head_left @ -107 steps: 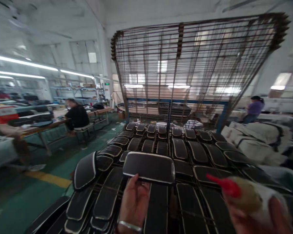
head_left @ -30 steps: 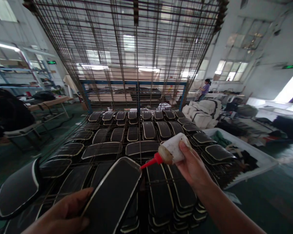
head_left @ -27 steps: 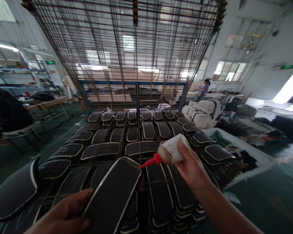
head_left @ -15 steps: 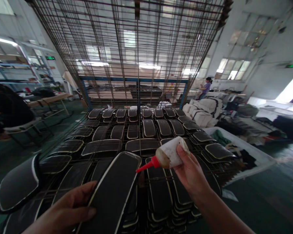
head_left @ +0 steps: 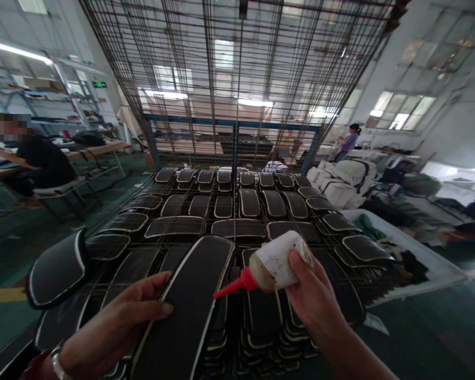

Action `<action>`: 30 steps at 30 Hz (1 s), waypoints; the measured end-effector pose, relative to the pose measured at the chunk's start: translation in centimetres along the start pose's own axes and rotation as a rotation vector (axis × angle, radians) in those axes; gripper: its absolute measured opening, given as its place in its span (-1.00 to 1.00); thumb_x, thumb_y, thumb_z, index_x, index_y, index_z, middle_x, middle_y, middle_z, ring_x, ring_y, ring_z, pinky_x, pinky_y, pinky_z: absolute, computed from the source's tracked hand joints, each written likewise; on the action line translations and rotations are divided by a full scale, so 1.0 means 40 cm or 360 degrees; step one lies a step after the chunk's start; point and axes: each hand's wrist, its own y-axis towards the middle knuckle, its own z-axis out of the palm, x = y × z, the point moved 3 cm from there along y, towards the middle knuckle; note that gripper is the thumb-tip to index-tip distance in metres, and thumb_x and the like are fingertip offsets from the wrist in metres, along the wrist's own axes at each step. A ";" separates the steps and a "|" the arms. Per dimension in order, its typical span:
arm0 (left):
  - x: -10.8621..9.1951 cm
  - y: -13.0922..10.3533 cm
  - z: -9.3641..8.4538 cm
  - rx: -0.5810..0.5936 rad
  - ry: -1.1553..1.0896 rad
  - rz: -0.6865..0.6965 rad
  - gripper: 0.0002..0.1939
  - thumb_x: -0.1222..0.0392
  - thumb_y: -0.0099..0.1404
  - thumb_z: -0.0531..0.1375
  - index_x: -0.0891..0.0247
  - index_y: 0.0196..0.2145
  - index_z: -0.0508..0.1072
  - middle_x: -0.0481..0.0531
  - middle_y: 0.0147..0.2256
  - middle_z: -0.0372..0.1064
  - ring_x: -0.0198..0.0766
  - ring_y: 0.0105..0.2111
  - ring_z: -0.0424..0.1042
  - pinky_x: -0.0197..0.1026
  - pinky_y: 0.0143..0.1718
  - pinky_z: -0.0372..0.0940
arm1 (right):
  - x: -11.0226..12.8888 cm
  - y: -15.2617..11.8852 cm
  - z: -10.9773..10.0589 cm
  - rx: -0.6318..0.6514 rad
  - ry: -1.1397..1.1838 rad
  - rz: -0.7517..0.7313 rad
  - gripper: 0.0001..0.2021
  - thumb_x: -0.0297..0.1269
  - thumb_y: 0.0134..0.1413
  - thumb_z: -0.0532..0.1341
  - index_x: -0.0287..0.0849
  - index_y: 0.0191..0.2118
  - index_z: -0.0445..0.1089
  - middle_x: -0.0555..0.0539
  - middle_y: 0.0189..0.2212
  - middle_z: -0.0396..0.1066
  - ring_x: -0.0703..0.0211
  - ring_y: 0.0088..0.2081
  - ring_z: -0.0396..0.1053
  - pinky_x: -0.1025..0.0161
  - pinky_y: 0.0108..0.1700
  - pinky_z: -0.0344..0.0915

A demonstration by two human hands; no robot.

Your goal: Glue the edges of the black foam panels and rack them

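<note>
My left hand (head_left: pixel 122 311) pinches the left edge of a long black padded panel (head_left: pixel 186 306) with rounded corners. A pale line of glue runs around that panel's border. In my right hand (head_left: pixel 314 295) is a squeeze glue bottle (head_left: pixel 279 261) with a worn white label, tilted so its red nozzle (head_left: pixel 231 286) points left and down. The nozzle's tip meets the panel's right edge, on the pale line. My right thumb presses on the label, and the other fingers are mostly hidden behind the bottle.
Rows of similar black panels (head_left: pixel 249 203) lie on a wire rack, whose raised wire grids (head_left: pixel 241 68) slant above. One curved panel (head_left: pixel 57 269) sticks up at left. A white bin (head_left: pixel 431 264) with cloth stands right. Two people (head_left: pixel 43 158) (head_left: pixel 348 141) are farther off.
The bottle's nozzle has moved down along the panel's right edge, toward me. The whole view has shifted a little to the left, bringing my left wrist's bracelet into sight.
</note>
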 end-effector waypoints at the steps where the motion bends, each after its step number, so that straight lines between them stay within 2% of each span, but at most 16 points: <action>1: -0.003 -0.001 0.003 -0.0003 -0.0008 0.0002 -0.64 0.42 0.09 0.41 0.24 -0.13 0.62 0.14 -0.23 0.68 0.04 -0.28 0.67 -0.03 -0.25 0.57 | 0.000 -0.005 0.003 0.0021 -0.0009 0.0001 -0.62 -0.04 0.06 0.57 -0.10 -0.09 0.59 -0.14 -0.24 0.50 -0.03 -0.23 0.48 0.21 -0.22 0.52; 7: -0.015 0.002 0.020 -0.0085 -0.0068 0.0039 -0.64 0.44 0.01 0.43 0.32 -0.18 0.60 0.17 -0.31 0.67 0.06 -0.35 0.67 -0.05 -0.32 0.58 | 0.017 -0.035 0.032 0.0227 0.0026 -0.0025 -0.71 -0.11 0.17 0.52 -0.05 -0.05 0.58 -0.16 -0.24 0.53 -0.06 -0.23 0.52 0.11 -0.14 0.53; 11: -0.023 0.008 0.027 -0.0163 -0.0072 0.0048 -0.63 0.47 0.02 0.38 0.36 -0.16 0.57 0.20 -0.34 0.67 0.03 -0.41 0.67 -0.07 -0.38 0.58 | 0.029 -0.061 0.042 0.0391 -0.0046 -0.0057 -0.64 -0.08 0.21 0.49 -0.07 0.03 0.52 -0.22 -0.15 0.52 -0.15 -0.10 0.50 0.03 -0.05 0.50; 17: -0.030 0.014 0.021 -0.0295 -0.0101 0.0088 -0.53 0.52 0.11 0.28 0.39 0.01 0.45 0.23 -0.33 0.66 -0.02 -0.45 0.66 -0.08 -0.42 0.58 | 0.041 -0.098 0.029 0.0548 -0.0235 -0.0121 -0.50 0.06 0.22 0.46 -0.06 0.12 0.40 -0.27 -0.01 0.45 -0.18 0.00 0.44 0.06 -0.07 0.48; 20: -0.030 0.016 0.018 -0.0394 -0.0124 0.0107 -0.50 0.53 0.14 0.25 0.39 0.06 0.40 0.22 -0.33 0.66 -0.02 -0.47 0.65 -0.06 -0.45 0.58 | 0.046 -0.110 0.030 0.0470 -0.0272 -0.0156 -0.48 0.08 0.17 0.48 -0.07 0.10 0.42 -0.27 -0.03 0.46 -0.24 0.00 0.43 -0.02 -0.02 0.45; 23: -0.036 0.019 0.020 -0.0448 -0.0114 0.0147 -0.52 0.51 0.15 0.25 0.38 0.05 0.41 0.20 -0.32 0.65 -0.02 -0.46 0.65 -0.05 -0.45 0.57 | 0.042 -0.119 0.034 0.0352 -0.0299 -0.0118 -0.44 0.11 0.09 0.52 -0.08 0.07 0.44 -0.30 -0.07 0.47 -0.31 -0.04 0.45 -0.08 -0.08 0.47; 30: -0.042 0.025 0.016 -0.0640 -0.0111 0.0205 -0.62 0.51 0.15 0.26 0.35 -0.06 0.45 0.14 -0.38 0.64 -0.07 -0.48 0.63 -0.11 -0.47 0.55 | 0.019 -0.121 0.036 0.0280 -0.0211 0.0012 -0.43 0.12 0.01 0.56 -0.07 0.02 0.48 -0.29 -0.09 0.47 -0.27 -0.10 0.46 0.01 -0.16 0.47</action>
